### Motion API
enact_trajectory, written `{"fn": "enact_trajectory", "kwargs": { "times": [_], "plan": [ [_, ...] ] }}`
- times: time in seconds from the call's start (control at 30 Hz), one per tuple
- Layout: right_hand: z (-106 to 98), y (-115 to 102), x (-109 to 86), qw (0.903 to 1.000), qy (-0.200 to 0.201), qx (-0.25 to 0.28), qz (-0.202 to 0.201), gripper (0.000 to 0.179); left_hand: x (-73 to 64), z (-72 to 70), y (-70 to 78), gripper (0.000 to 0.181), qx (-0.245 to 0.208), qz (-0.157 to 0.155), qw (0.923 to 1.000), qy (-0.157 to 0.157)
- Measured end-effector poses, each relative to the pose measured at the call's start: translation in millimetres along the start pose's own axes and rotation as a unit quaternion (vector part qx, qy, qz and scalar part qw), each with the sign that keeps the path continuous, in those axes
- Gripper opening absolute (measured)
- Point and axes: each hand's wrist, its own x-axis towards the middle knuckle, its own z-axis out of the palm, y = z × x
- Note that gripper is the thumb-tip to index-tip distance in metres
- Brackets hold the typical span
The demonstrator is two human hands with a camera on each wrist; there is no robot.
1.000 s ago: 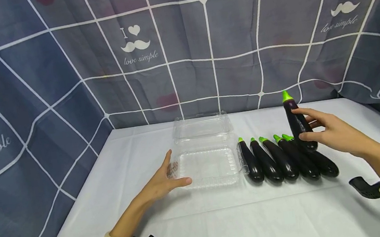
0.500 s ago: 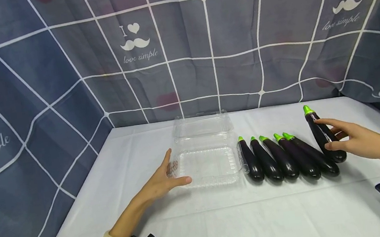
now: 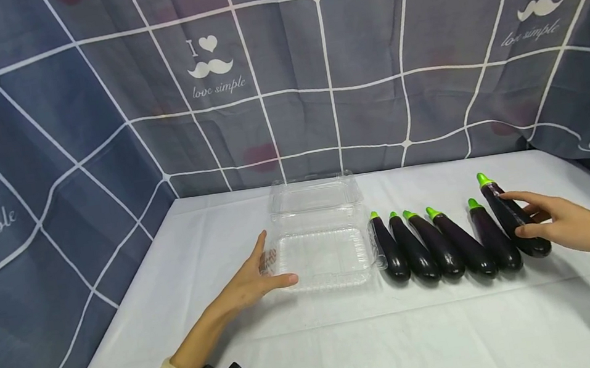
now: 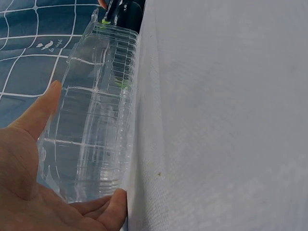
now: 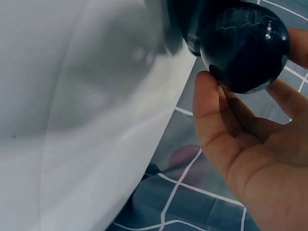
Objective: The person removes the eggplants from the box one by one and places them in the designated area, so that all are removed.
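Note:
My right hand [image 3: 569,224] grips a dark glossy eggplant [image 3: 508,212] with a bright green stem, at the right end of a row. In the right wrist view, the fingers and thumb sit around the rounded end of that eggplant [image 5: 245,48]. Just left of it lies another eggplant [image 3: 494,238], very close; whether they touch I cannot tell. My left hand [image 3: 254,282] rests with thumb and fingers spread against the left side of a clear plastic clamshell box [image 3: 326,285]. The box lies with its lid [image 3: 314,195] folded back, and the left wrist view shows fingertips at its edge.
Several more eggplants [image 3: 420,254] lie side by side between the box and the held one, stems pointing away. A white cloth [image 3: 317,355] covers the table. A grey checked curtain [image 3: 287,85] stands behind and at both sides.
My right hand has moved right and lowered its eggplant from above the row to the right end. The neighbouring eggplant's stem end has swung right. The left hand and box stay put.

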Motion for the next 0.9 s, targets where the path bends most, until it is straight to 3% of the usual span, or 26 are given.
{"fn": "enact_trajectory", "kwargs": {
  "times": [0.43, 0.9],
  "plan": [
    [10, 15, -3.3, 0.9977, -0.044, 0.035, 0.039, 0.071, 2.4, -0.7, -4.2, 0.124, -0.003, -0.004, 1.0000, -0.001],
    [17, 16, 1.2, 0.9987, -0.029, 0.041, -0.007, 0.061, 2.0, -0.1, -2.8, 0.122, -0.003, -0.005, 1.0000, -0.001]
  ]
}}
